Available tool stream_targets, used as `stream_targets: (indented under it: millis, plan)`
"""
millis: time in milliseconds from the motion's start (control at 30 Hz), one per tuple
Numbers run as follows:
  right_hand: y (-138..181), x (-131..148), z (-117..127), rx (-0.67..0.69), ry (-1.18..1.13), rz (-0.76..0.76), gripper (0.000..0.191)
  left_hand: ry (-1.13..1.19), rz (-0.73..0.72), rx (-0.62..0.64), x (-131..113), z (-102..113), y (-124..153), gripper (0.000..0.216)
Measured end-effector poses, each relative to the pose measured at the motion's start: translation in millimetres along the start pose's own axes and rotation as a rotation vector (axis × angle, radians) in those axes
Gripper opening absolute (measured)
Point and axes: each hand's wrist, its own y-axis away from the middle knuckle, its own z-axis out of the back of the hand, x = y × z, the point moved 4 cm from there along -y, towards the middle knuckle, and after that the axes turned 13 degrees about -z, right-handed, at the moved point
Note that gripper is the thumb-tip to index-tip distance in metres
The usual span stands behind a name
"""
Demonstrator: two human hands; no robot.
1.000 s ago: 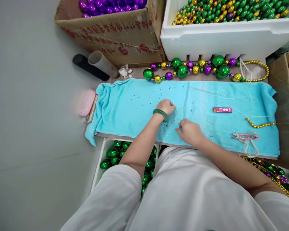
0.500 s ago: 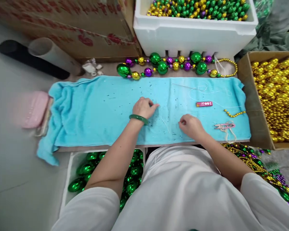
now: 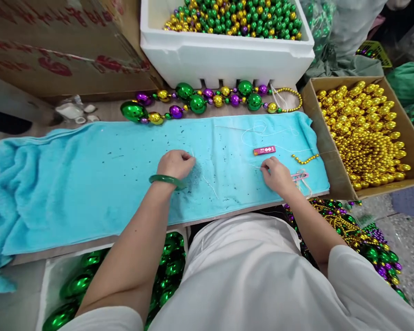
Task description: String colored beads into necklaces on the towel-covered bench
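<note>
1. Left hand [image 3: 176, 164], fingertips pinched (on what, cannot tell), over a blue towel [image 3: 89, 197].
2. White thread [image 3: 210, 187] lies between the hands; a careless sweep could tangle it.
3. Right hand [image 3: 275, 174] pinches a thread end [image 3: 255, 166]; nearby pink snips [image 3: 300, 175] could snag it.

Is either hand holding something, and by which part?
The right hand seems to pinch thin thread, part unclear; for the left hand, I can't tell.

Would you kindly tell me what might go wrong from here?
The pale thread lies in loose loops on the towel, so it might tangle.
The pink-handled tool is partly hidden by the right hand, which could knock it.
Dark specks litter the cloth near the left hand and may cling to the fingers.
</note>
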Motion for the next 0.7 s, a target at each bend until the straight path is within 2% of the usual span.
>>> stream_targets:
  millis: [167,267,400,533,633,700]
  plan:
    - [12,7,5,-0.091,0.017,0.021,0.027,0.019,0.023,-0.064,1,8,5,0.023]
    - [20,21,-2,-0.110,0.009,0.014,0.029,0.041,0.013,-0.098,0,8,10,0.024]
    - [37,68,-29,0.058,-0.066,0.172,0.027,0.127,-0.008,-0.189,2,3,13,0.021]
    - [54,116,-52,0.157,0.025,0.272,0.031,0.258,-0.063,-0.267,4,5,15,0.017]
    - [53,130,-63,0.213,0.094,0.267,0.024,0.352,-0.082,-0.329,4,10,20,0.016]
    - [43,129,-67,0.234,0.061,0.260,0.023,0.405,-0.037,-0.366,5,13,23,0.015]
